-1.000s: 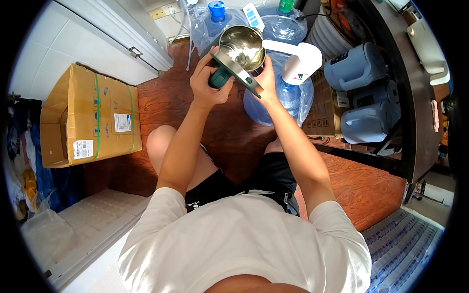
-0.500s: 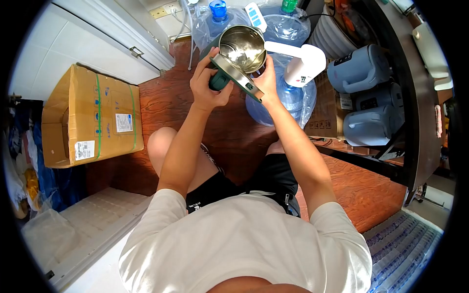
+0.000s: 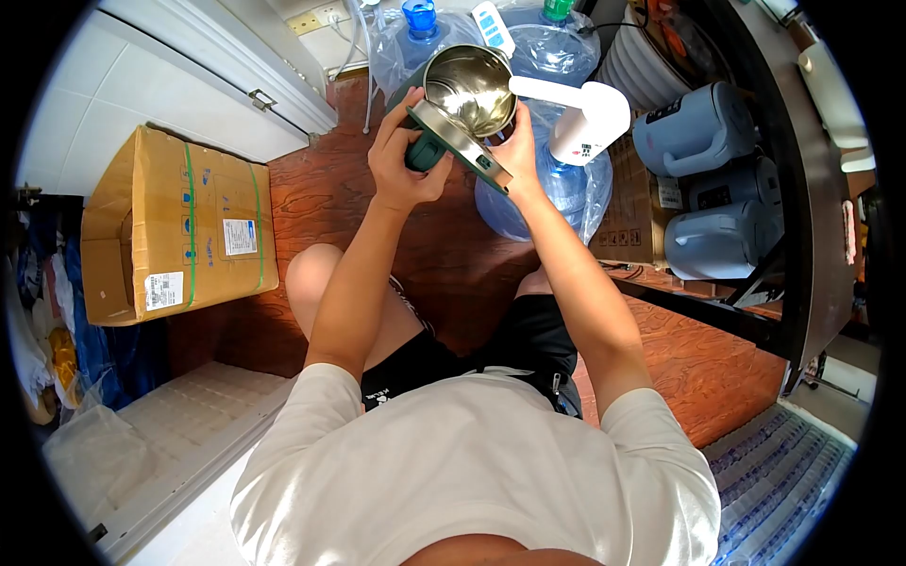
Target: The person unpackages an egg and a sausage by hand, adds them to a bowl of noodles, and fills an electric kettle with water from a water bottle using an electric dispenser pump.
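I hold a dark green electric kettle (image 3: 469, 87) with its lid open and its shiny steel inside facing up toward me. My left hand (image 3: 401, 160) is closed on its left side, around the green part by the open lid (image 3: 460, 149). On the other side, my right hand (image 3: 515, 156) grips the kettle, its fingers partly hidden behind the lid. The spout of a white water pump (image 3: 590, 123) reaches over the kettle's right rim. That pump sits on a clear blue water bottle (image 3: 514, 213). Whether water is in the kettle, I cannot tell.
More large bottles with a blue cap (image 3: 421, 17) and a green cap (image 3: 558, 9) stand behind. Blue-grey kettles (image 3: 694, 132) and stacked white plates (image 3: 626, 64) fill the dark shelf on the right. An open cardboard box (image 3: 217, 222) rests on the wooden floor at left.
The kettle and both hands have shifted very slightly. My grip on the kettle, the open lid and the pump spout over the rim look the same.
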`<state>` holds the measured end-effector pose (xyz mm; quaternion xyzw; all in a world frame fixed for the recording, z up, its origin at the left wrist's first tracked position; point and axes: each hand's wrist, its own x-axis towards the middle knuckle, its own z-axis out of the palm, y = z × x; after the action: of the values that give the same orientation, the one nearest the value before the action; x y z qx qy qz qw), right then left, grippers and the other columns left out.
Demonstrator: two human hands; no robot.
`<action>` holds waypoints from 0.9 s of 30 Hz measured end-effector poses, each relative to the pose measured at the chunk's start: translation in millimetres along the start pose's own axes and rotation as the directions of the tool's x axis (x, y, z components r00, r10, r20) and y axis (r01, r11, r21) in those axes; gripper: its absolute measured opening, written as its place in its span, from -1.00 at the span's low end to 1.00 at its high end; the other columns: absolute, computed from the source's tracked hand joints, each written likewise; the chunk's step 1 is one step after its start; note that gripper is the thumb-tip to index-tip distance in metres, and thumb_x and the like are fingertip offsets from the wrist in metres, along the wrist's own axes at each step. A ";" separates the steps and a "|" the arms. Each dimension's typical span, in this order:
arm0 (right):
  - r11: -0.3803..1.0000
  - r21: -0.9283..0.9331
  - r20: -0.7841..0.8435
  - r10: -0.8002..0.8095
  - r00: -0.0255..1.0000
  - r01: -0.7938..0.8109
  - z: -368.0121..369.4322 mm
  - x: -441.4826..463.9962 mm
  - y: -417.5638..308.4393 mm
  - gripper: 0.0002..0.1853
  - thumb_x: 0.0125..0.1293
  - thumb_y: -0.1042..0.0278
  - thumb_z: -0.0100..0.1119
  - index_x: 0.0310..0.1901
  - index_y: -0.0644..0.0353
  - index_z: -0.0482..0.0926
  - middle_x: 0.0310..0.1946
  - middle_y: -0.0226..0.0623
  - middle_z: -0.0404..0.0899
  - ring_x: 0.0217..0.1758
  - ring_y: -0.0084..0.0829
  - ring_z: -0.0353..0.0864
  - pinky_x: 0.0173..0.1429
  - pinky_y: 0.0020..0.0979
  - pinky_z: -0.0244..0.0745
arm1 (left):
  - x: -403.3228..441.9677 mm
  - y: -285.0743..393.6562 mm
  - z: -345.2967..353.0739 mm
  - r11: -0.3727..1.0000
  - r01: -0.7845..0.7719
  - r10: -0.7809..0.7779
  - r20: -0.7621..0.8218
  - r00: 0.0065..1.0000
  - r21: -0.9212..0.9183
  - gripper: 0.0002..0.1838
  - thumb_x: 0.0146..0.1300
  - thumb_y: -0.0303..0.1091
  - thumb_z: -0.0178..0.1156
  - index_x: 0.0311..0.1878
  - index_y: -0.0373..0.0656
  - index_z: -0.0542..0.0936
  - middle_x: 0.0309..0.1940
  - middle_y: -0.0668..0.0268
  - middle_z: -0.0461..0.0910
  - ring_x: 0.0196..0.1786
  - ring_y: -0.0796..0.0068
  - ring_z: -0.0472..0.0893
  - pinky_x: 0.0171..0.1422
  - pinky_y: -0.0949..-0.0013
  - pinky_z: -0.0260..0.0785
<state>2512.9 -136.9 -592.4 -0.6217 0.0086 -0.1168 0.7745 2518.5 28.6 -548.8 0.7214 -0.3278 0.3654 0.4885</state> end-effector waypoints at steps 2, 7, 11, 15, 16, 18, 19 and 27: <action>1.000 -0.006 0.000 0.000 1.000 0.000 -0.8 -0.2 0.6 -0.02 -0.07 0.72 0.47 0.38 0.26 0.08 0.20 -0.13 0.40 0.27 -0.35 0.47 0.36 -0.32 0.44 | -0.6 -0.3 0.2 1.000 0.002 -0.002 0.001 1.000 -0.004 -0.75 -0.14 -0.46 0.40 -0.47 -0.31 0.48 0.15 -0.23 0.53 0.23 -0.19 0.56 0.26 0.10 0.45; 0.999 -0.002 0.010 -0.043 0.999 0.043 -3.3 1.4 7.9 -0.03 -0.06 0.70 0.47 0.37 0.26 0.09 0.19 -0.13 0.41 0.25 -0.36 0.48 0.34 -0.33 0.45 | -0.4 0.4 1.5 1.000 0.012 -0.012 0.002 1.000 -0.009 -0.74 -0.14 -0.45 0.40 -0.46 -0.31 0.49 0.14 -0.23 0.53 0.24 -0.18 0.55 0.27 0.10 0.44; 0.999 0.006 0.014 -0.045 0.999 0.045 -3.4 -0.5 4.6 -0.04 -0.04 0.71 0.46 0.38 0.24 0.07 0.18 -0.12 0.41 0.24 -0.34 0.49 0.32 -0.32 0.47 | 0.2 1.6 2.4 1.000 0.018 -0.018 0.003 1.000 -0.004 -0.74 -0.14 -0.45 0.40 -0.46 -0.31 0.49 0.13 -0.24 0.54 0.24 -0.17 0.56 0.26 0.11 0.44; 1.000 0.015 -0.006 -0.007 1.000 0.007 -1.5 -3.1 -4.5 -0.03 -0.03 0.71 0.45 0.38 0.23 0.05 0.18 -0.11 0.41 0.25 -0.33 0.49 0.31 -0.32 0.48 | -1.2 -0.1 3.5 1.000 0.012 -0.012 0.002 1.000 -0.006 -0.74 -0.14 -0.44 0.41 -0.46 -0.31 0.49 0.13 -0.25 0.54 0.23 -0.17 0.56 0.25 0.11 0.45; 1.000 0.005 -0.006 -0.003 1.000 0.003 -1.0 -3.4 -5.0 -0.03 -0.03 0.70 0.45 0.38 0.22 0.05 0.18 -0.10 0.41 0.25 -0.33 0.49 0.30 -0.32 0.48 | -1.7 -0.6 3.5 1.000 0.013 -0.013 0.004 1.000 -0.007 -0.74 -0.14 -0.44 0.41 -0.46 -0.31 0.49 0.13 -0.25 0.54 0.23 -0.17 0.56 0.25 0.11 0.45; 1.000 -0.006 -0.007 0.002 1.000 -0.003 -1.6 -4.1 -4.5 -0.03 -0.03 0.70 0.46 0.38 0.22 0.05 0.18 -0.10 0.41 0.25 -0.32 0.49 0.30 -0.32 0.48 | -2.0 -0.7 3.7 1.000 0.013 -0.013 0.009 1.000 0.002 -0.73 -0.14 -0.43 0.41 -0.46 -0.31 0.49 0.13 -0.25 0.54 0.23 -0.17 0.56 0.25 0.10 0.45; 1.000 -0.003 -0.002 0.001 1.000 -0.001 -1.8 -4.2 -4.4 -0.03 -0.03 0.70 0.46 0.38 0.22 0.05 0.18 -0.10 0.41 0.25 -0.32 0.49 0.30 -0.32 0.48 | -2.0 -0.7 3.8 1.000 0.014 -0.014 0.010 1.000 0.002 -0.73 -0.14 -0.43 0.41 -0.46 -0.31 0.49 0.13 -0.25 0.54 0.23 -0.17 0.56 0.25 0.10 0.45; 1.000 -0.027 -0.004 -0.008 1.000 0.007 -3.4 -3.4 -0.7 0.00 -0.09 0.61 0.55 0.35 0.23 0.08 0.16 -0.10 0.42 0.21 -0.35 0.51 0.29 -0.33 0.48 | -2.6 -1.1 3.6 1.000 0.016 -0.016 0.015 1.000 0.007 -0.73 -0.12 -0.42 0.42 -0.47 -0.31 0.49 0.12 -0.24 0.54 0.23 -0.18 0.56 0.25 0.10 0.46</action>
<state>2509.0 -139.6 -593.0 -0.6319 0.0095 -0.1208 0.7655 2518.8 25.8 -552.4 0.7283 -0.3243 0.3574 0.4865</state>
